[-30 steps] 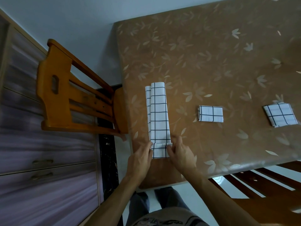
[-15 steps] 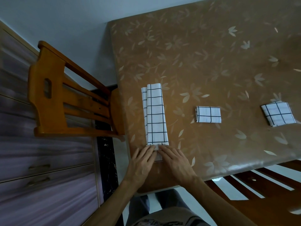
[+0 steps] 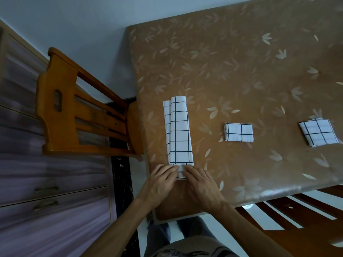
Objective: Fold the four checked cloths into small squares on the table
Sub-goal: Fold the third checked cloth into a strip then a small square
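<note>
Leaf-print table (image 3: pixel 241 71), near corner: cloth strip (image 3: pixel 181 130) mid-fold.
The cloth strip runs 12 to 6 o'clock; left hand (image 3: pixel 159 184) and right hand (image 3: pixel 202 186) lie side by side on its 6 o'clock end, fingers flat, pressing, not pinching. Rest of it lies toward 12, equally near both.

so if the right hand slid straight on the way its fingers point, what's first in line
The long checked strip: the right hand touches its near end and would likely slide across it. The left hand lies close beside.
</note>
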{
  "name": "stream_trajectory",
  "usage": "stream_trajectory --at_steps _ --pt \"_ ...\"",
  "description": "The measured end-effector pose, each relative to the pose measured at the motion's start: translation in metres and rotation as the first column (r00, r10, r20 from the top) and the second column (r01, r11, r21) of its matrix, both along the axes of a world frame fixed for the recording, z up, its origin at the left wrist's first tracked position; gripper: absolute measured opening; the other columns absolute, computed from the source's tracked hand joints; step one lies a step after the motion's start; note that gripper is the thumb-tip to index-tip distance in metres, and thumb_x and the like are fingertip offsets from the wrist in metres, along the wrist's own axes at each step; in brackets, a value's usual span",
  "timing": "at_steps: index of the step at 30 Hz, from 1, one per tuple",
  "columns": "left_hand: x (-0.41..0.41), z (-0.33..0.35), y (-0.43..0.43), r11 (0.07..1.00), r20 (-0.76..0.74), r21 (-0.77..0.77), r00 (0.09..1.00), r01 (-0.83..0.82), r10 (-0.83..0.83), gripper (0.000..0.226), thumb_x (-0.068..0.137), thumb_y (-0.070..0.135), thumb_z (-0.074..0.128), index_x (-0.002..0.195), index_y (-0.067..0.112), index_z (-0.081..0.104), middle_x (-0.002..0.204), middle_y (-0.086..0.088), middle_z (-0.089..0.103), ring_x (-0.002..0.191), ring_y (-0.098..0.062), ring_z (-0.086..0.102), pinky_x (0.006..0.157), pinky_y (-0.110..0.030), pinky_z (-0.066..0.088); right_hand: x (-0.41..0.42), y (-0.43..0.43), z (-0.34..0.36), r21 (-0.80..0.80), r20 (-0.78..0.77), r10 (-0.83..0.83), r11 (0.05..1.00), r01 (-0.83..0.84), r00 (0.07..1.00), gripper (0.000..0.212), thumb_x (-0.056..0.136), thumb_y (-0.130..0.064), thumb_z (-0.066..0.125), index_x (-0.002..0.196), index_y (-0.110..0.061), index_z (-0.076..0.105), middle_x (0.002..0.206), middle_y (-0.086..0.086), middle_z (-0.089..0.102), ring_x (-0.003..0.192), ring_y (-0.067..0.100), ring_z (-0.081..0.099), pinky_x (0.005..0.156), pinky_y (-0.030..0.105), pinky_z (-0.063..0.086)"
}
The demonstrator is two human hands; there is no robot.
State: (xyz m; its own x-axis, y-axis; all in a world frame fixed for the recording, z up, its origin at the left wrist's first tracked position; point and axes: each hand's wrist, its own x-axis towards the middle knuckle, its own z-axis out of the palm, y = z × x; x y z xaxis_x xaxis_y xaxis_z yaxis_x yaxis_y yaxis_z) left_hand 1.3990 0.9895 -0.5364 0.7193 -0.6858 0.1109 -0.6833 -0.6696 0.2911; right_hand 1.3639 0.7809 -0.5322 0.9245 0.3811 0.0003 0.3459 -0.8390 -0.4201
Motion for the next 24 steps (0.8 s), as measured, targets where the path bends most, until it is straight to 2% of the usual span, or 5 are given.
stream_trajectory --at_steps 5,9,17,20,24 --pt "-0.006 0.039 -0.006 0.967 -0.325 -0.146 0.933 -0.209 0.153 0.020 0.103 0.029 0.044 0.110 0.019 0.060 0.097 0.004 0.069 0.087 -0.009 0.063 0.080 -0.029 0.053 -0.003 -0.009 0.007 0.168 -0.110 -0.105 0.978 0.123 0.988 0.033 0.086 -0.019 0.050 0.116 -0.021 0.064 0.113 -0.003 0.067 0.102 0.017 0.060 0.081 0.027 0.044" --pt "-0.012 0.041 0.000 0.923 -0.481 -0.113 0.833 -0.368 0.273 0.037 0.098 0.050 0.051 0.129 0.029 0.050 0.115 0.009 0.063 0.098 -0.002 0.061 0.079 -0.024 0.055 -0.001 -0.014 0.016 0.308 -0.269 -0.164 0.919 0.246 0.949 0.028 0.092 -0.013 0.061 0.118 -0.020 0.064 0.106 -0.001 0.068 0.094 0.017 0.064 0.077 0.026 0.050" --pt "-0.010 0.022 0.001 0.855 -0.489 -0.070 0.765 -0.514 0.419 0.030 0.096 0.034 0.062 0.123 0.022 0.059 0.102 0.008 0.063 0.092 -0.009 0.062 0.077 -0.030 0.054 0.025 -0.010 0.017 0.226 -0.515 -0.300 0.856 0.465 0.803 0.028 0.098 -0.039 0.053 0.122 -0.024 0.053 0.094 -0.005 0.066 0.085 0.013 0.064 0.074 0.040 0.057" --pt "-0.009 0.024 -0.004 0.867 -0.440 -0.103 0.804 -0.487 0.399 0.024 0.095 0.033 0.063 0.114 0.018 0.062 0.110 0.007 0.061 0.095 -0.008 0.059 0.077 -0.022 0.051 0.030 -0.005 0.016 0.175 -0.486 -0.343 0.863 0.475 0.803 0.024 0.098 -0.037 0.054 0.112 -0.018 0.053 0.081 -0.004 0.061 0.075 0.018 0.062 0.068 0.043 0.054" --pt "-0.007 0.020 -0.008 0.832 -0.473 -0.077 0.755 -0.549 0.454 0.036 0.098 0.034 0.059 0.132 0.024 0.052 0.111 0.010 0.063 0.097 -0.009 0.062 0.077 -0.025 0.054 0.032 0.004 0.017 0.177 -0.415 -0.397 0.847 0.500 0.819 0.030 0.098 -0.033 0.053 0.123 -0.017 0.048 0.090 -0.004 0.058 0.075 0.014 0.054 0.061 0.030 0.043"
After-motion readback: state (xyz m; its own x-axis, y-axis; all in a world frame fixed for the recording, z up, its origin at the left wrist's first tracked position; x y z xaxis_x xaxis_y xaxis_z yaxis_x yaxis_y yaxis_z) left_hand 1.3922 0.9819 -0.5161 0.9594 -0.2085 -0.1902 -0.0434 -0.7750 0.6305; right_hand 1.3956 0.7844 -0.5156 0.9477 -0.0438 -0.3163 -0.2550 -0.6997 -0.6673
